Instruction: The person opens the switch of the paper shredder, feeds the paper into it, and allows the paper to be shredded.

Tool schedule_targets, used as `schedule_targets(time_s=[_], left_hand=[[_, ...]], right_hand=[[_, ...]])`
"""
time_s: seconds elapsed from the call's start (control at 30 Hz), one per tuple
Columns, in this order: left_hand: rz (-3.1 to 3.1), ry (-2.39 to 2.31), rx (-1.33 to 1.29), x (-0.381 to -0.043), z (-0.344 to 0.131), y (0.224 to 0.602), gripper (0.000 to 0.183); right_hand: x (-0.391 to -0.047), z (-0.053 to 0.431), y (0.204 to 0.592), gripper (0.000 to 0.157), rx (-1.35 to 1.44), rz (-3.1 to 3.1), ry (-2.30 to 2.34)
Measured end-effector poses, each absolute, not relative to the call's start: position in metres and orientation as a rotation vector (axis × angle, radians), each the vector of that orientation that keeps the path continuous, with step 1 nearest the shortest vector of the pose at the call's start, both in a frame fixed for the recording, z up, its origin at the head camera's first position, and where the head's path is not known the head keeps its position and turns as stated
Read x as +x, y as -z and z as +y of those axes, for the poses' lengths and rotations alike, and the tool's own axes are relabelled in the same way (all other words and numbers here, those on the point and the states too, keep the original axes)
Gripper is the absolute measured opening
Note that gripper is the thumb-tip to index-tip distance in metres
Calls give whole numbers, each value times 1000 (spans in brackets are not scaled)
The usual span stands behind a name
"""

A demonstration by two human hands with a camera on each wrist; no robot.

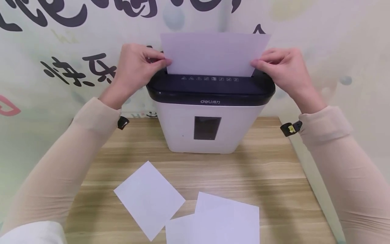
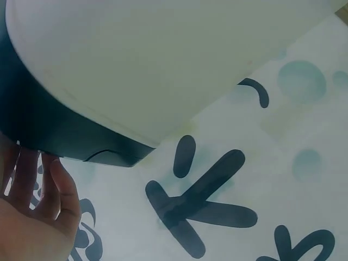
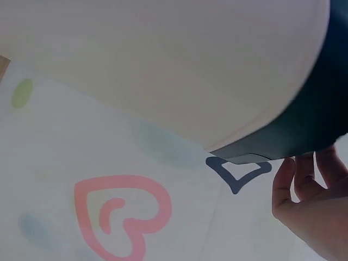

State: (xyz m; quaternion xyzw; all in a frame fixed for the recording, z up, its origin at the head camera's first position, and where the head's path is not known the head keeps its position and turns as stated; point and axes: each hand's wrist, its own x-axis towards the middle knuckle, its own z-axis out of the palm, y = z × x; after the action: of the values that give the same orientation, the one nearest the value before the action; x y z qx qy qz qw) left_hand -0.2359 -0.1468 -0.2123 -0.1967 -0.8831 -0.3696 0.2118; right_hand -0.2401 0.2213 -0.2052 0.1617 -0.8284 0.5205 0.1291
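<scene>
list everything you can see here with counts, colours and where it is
shredder: one, white with black top, back of table
held sheet: one, white, upright at the shredder's top
loose sheets: at least three, white, front of table
table: one, wood-toned, under the shredder
wall covering: one, pale, behind
characters: several, black, on the wall covering
heart outline: one in head view, pink, far left
wrist devices: two, black, at the cuffs
sleeves: two, beige, both arms
left hand: one, bare, pinching the held sheet's left edge
right hand: one, bare, pinching its right edge
</scene>
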Motion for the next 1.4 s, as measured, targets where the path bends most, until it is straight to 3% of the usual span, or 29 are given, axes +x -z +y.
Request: schedule_targets(time_s=[0.43,1.4], left_hand=[[-2430,872,-664,-241,-149,225,14],[-2495,897,-632,-238,-148,224,17]], right_hand=[[-240,223,219,17,416,-2497,-1375],[-242,218,224,17,397,-2531,-1257]])
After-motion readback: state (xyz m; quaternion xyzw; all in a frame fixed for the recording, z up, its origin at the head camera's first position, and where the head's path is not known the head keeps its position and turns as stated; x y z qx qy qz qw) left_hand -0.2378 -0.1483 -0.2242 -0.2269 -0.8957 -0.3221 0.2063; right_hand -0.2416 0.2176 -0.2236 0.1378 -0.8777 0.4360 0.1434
